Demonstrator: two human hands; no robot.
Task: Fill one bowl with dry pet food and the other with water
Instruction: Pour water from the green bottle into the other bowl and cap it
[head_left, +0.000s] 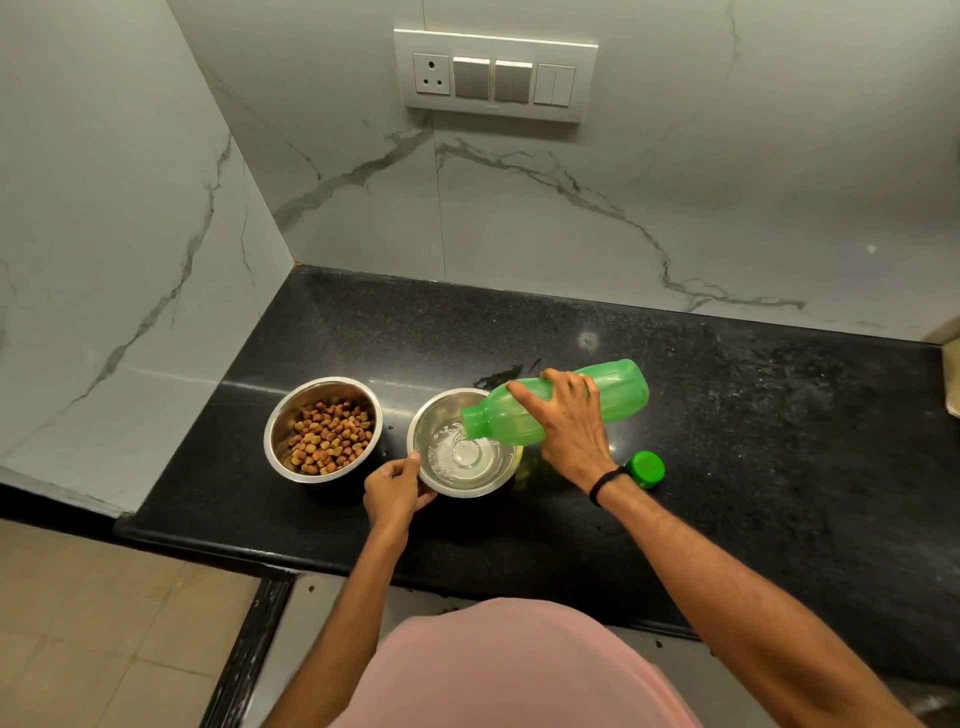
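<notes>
The right hand is gripping a translucent green plastic bottle, tipping water into a round steel bowl; the left hand is pinching its rim. Beside it, a matching steel bowl is holding brown kibble on the speckled black granite counter.

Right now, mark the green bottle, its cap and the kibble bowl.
green bottle (623, 394): head view, body near its base.
cap (648, 469): head view, its top.
kibble bowl (287, 406): head view, bare inner wall, left side.

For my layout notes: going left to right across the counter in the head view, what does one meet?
From the left: pet food bowl, left hand, water bowl, right hand, green cap; the green bottle overlaps several.
</notes>
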